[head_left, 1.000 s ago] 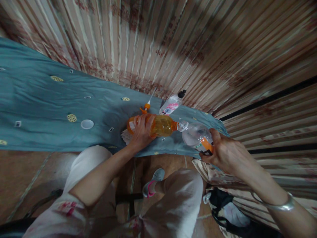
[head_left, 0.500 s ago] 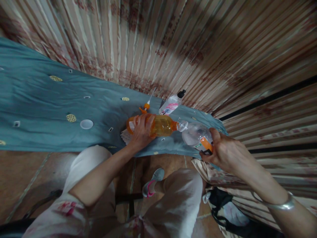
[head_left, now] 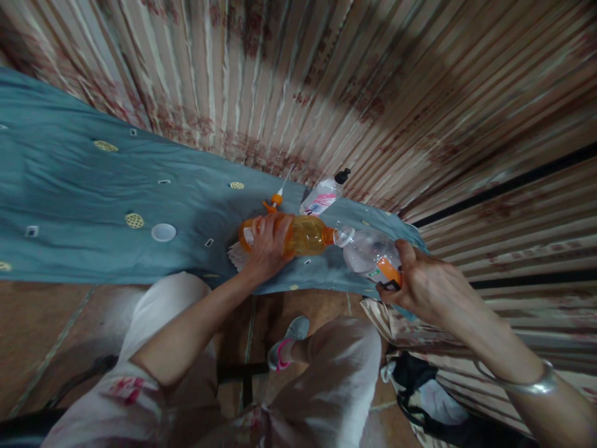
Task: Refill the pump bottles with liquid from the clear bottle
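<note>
From the head camera, our left hand [head_left: 267,244] wraps the amber bottle [head_left: 305,235], which lies tilted on the teal cloth [head_left: 84,199] with its neck pointing right. Our right hand [head_left: 422,287] grips the base of a clear bottle [head_left: 368,252] with an orange band, tipped so its open mouth meets the amber bottle's neck. Both hands are closed firmly around their bottles.

As we judge it, liquid passes between the two, so we should hold the mouths pressed together and aligned, tilt slowly, and brace the amber bottle against the cloth so it cannot roll.

Just behind the amber bottle lies an orange pump head [head_left: 274,200] with its tube, and beside that a small pump bottle [head_left: 323,194] with a black top. A white lid [head_left: 163,232] sits well to the left. The striped curtain [head_left: 326,81] hangs close behind; a sudden lift of either bottle could knock the pump bottle. A paper [head_left: 237,255] lies under our left hand.
</note>
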`<state>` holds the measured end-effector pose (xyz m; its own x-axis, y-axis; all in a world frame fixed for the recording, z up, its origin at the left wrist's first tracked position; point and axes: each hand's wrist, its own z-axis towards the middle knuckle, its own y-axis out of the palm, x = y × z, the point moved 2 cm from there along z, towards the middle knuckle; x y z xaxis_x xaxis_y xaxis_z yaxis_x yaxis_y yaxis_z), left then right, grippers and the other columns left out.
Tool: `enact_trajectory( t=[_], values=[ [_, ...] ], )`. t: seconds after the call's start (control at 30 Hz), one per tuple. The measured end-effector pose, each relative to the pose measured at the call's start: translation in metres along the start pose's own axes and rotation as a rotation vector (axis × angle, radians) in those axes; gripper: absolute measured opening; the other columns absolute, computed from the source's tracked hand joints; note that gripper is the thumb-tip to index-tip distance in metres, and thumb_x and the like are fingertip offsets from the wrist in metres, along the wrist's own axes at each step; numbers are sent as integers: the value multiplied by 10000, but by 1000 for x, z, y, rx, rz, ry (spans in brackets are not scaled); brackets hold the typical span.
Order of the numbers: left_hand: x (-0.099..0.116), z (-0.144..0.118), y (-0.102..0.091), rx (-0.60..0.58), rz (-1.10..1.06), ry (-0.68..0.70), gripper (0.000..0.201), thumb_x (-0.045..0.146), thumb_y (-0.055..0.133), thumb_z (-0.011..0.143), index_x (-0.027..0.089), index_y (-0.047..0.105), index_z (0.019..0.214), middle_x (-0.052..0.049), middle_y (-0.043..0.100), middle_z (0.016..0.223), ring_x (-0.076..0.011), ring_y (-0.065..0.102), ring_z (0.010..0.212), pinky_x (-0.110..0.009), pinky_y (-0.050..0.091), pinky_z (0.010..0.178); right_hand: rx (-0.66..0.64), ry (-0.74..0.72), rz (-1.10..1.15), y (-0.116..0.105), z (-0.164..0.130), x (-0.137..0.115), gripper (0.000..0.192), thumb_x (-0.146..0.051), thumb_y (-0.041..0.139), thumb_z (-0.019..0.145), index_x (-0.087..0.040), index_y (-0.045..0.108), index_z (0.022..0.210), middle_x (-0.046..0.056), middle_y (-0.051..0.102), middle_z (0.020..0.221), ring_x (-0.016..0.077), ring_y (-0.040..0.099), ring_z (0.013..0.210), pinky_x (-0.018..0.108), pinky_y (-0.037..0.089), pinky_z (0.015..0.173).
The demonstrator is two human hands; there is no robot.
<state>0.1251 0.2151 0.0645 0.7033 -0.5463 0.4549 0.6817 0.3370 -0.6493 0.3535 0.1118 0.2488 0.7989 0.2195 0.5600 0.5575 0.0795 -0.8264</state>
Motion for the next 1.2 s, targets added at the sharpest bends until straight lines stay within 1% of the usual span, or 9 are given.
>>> enact_trajectory(
  t=[0.2,0.3,0.5,0.63,0.73,1.03,1.2],
  values=[
    [-1,-1,0,19,13,17,779,325,766,733,184,404,1409,-177,580,1330,-357,550,1252,-523,393,1073,-2,-21,-13,0,0,-1,418,-401,650,802,-126,494,1075,112,688,783,250,661,655,297,385,565],
    [-1,-1,0,6,15,17,775,341,765,742,173,412,1411,-190,577,1330,-365,551,1249,-526,391,1072,-2,-14,-10,0,0,-1,415,-402,646,803,-122,495,1069,116,684,782,249,658,649,299,373,559],
    [0,-1,1,33,26,15,752,341,756,753,190,410,1403,-169,581,1321,-348,552,1246,-511,392,1074,-8,-11,-8,0,0,-1,428,-390,671,789,-121,489,1068,109,681,785,248,667,658,292,381,563],
    [0,-1,1,40,33,29,782,336,772,731,171,399,1398,-175,583,1318,-348,554,1236,-509,398,1069,-1,-21,-11,1,1,0,451,-400,692,782,-117,488,1068,102,680,774,243,670,650,287,383,553],
    [0,-1,1,34,35,36,789,355,772,737,157,395,1401,-183,583,1316,-352,558,1229,-514,397,1067,11,-27,-18,2,1,1,427,-404,680,795,-120,493,1054,98,676,767,232,662,630,284,377,543],
    [0,-1,-1,20,43,22,767,326,760,740,182,395,1399,-176,582,1324,-351,559,1239,-511,401,1065,17,-5,-25,2,1,1,453,-405,673,789,-114,487,1083,102,681,783,232,661,636,285,380,546],
    [0,-1,-1,60,35,57,781,316,765,730,155,395,1398,-189,591,1306,-352,563,1225,-508,396,1072,1,0,-12,0,1,0,453,-382,697,771,-118,485,1073,105,686,789,236,671,649,284,393,553]
  ],
)
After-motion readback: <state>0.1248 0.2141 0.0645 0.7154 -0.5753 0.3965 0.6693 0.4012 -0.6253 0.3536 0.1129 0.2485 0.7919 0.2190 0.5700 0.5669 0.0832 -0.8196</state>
